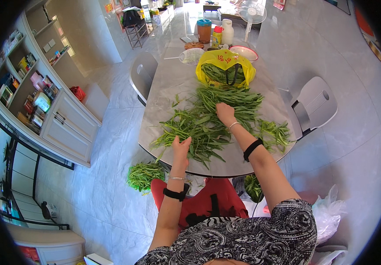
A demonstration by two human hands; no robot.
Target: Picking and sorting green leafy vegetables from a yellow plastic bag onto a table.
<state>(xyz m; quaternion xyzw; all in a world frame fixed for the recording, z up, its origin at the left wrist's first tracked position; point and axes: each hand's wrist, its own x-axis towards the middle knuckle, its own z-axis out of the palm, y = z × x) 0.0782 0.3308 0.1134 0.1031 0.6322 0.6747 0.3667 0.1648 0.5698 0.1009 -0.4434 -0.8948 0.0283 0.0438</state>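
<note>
Long-stemmed leafy greens, which look like water spinach, lie in heaps on the grey table. My right hand [226, 114] is curled into the edge of the upper heap [240, 99], its fingertips partly hidden against the stems. Nearer to me, my left hand [181, 145] is at the lower left heap [200, 132], thumb and fingers apart, with nothing seen between them. A smaller pile of greens [274, 132] lies at the table's right edge. Behind the upper heap, an open yellow plastic bag [223, 66] holds more greens.
Beyond the bag stand a lidded jar [204, 31], a red-capped bottle [217, 36], a white flask [227, 31] and a red-rimmed bowl [244, 52]. Chairs flank the table [167, 86]. A container of greens [145, 176] is on the floor at left, another [253, 187] below the table edge.
</note>
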